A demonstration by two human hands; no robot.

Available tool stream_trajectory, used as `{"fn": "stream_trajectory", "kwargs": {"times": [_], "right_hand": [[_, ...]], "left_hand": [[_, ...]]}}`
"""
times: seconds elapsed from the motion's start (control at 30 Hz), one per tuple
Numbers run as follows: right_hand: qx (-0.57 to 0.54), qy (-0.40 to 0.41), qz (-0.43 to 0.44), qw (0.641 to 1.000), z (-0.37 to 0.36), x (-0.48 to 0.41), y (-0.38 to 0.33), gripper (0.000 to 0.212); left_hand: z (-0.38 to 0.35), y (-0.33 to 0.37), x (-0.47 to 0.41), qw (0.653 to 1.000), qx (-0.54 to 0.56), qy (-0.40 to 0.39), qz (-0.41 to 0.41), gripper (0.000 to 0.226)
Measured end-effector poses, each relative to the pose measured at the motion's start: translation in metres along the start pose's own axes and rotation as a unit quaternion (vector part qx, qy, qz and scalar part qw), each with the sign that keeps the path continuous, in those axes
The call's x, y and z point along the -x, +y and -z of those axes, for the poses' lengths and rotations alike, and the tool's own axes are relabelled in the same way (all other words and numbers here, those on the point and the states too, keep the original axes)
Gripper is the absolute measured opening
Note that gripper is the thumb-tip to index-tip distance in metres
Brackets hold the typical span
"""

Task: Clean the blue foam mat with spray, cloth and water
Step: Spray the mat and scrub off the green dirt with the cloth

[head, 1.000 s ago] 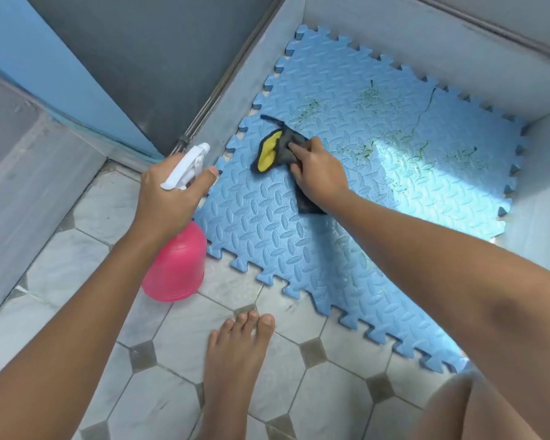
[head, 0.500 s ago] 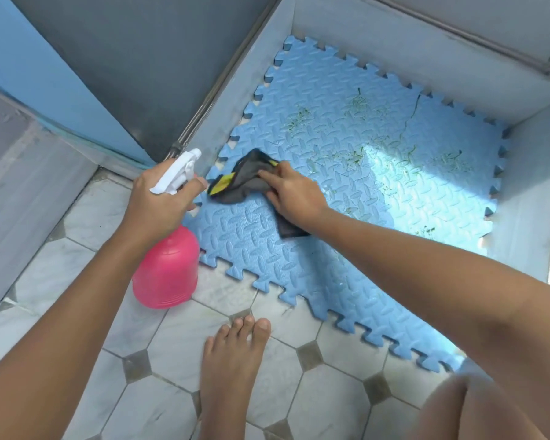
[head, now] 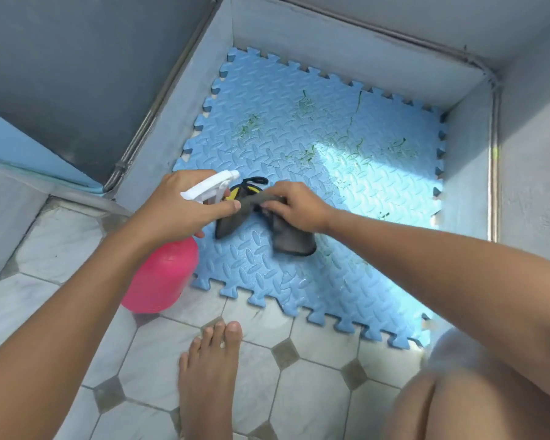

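Note:
The blue foam mat (head: 299,147) lies on the floor in a walled corner, with green smears across its far half and a wet shine near the middle. My left hand (head: 175,206) grips the white trigger head of a pink spray bottle (head: 162,274) at the mat's near left edge. My right hand (head: 294,206) holds a dark grey cloth (head: 291,239) with a yellow patch, bunched up on the mat. The thumb of my left hand touches the cloth's near end.
Grey walls (head: 346,49) close the mat in at the back, left and right. A metal rail (head: 159,103) runs along the left wall's top. My bare foot (head: 210,376) stands on the white tiled floor (head: 305,392) in front of the mat; my knee (head: 477,404) is at lower right.
My right hand has drawn the cloth back toward the mat's near left side and bunched it. My left hand has moved right with the bottle until it meets the cloth.

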State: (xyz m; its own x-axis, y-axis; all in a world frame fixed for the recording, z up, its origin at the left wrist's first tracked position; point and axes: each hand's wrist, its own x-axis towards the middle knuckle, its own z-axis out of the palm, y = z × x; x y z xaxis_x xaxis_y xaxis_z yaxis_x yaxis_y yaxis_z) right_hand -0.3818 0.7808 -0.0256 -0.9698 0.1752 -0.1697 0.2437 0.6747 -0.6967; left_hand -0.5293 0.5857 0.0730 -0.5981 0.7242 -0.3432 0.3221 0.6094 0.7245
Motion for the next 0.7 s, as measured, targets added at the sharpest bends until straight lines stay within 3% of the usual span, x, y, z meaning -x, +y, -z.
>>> {"fn": "stream_trajectory", "kwargs": {"times": [0.1,0.2,0.3,0.4,0.53,0.7], "right_hand": [[-0.042,0.180,-0.122,0.975,0.074,0.012,0.032,0.025],[-0.043,0.325,-0.235,0.915,0.136,0.050,0.075,0.018],[-0.031,0.417,-0.297,0.858,0.151,0.103,0.111,0.011],[-0.003,0.417,-0.365,0.833,0.133,0.138,0.134,0.017],[0.068,0.357,-0.410,0.837,0.121,0.148,0.142,0.024],[0.101,0.290,-0.453,0.837,0.114,0.150,0.137,0.038]], "left_hand": [[-0.036,0.019,-0.006,0.997,-0.001,-0.038,-0.065,0.018],[-0.064,0.035,-0.028,0.991,-0.020,-0.090,-0.095,0.038],[-0.087,0.040,-0.044,0.978,-0.067,-0.141,-0.141,0.049],[-0.104,0.042,-0.055,0.973,-0.084,-0.161,-0.146,0.053],[-0.115,0.043,-0.053,0.973,-0.144,-0.134,-0.121,0.054],[-0.116,0.037,-0.056,0.968,-0.109,-0.142,-0.174,0.062]]}}
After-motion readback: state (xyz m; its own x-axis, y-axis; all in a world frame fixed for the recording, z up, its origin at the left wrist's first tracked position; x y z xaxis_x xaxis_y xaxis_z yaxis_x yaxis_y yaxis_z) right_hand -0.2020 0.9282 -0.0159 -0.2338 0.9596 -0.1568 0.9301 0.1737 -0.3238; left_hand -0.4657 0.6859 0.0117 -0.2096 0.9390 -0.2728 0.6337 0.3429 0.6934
